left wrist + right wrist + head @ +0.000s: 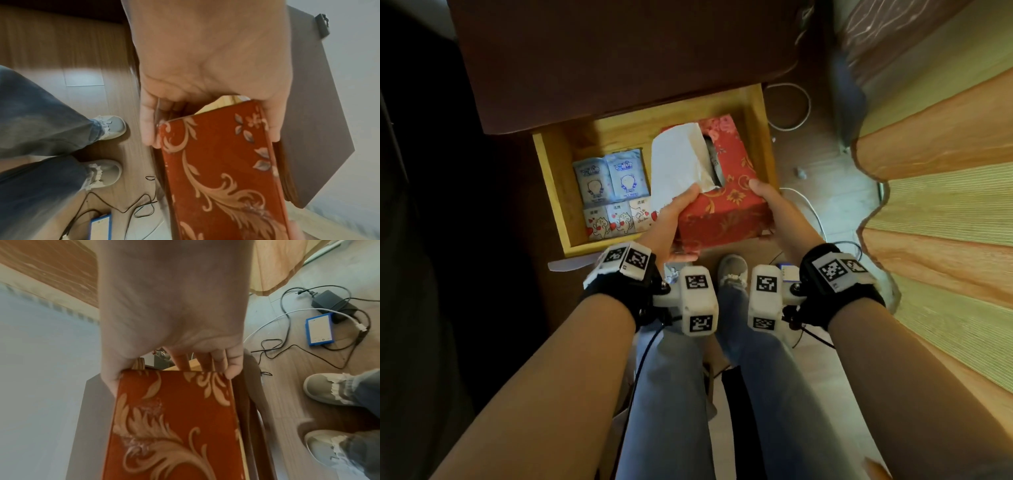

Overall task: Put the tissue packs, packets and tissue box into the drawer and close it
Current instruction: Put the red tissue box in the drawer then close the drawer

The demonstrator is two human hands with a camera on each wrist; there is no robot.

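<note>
A red tissue box [722, 205] with gold floral print, a white tissue [678, 164] standing out of its slot, is tilted over the right half of the open wooden drawer [551, 178]. My left hand [671, 226] grips its near left corner, thumb on top and fingers underneath. My right hand [774, 209] grips its near right corner the same way. The wrist views show each hand [205, 97] [174, 345] wrapped round an end of the box [222, 178] [174, 426]. Two blue tissue packets [607, 178] and several white cartoon tissue packs [616, 219] lie in the drawer's left half.
The dark nightstand top [619, 51] overhangs the drawer's back. White and black cables [791, 106] [308, 318], a black adapter [327, 300] and a blue-edged device [318, 329] lie on the wood floor to the right. A bed with striped cover [945, 205] is at the right. My feet [109, 146] stand below the drawer.
</note>
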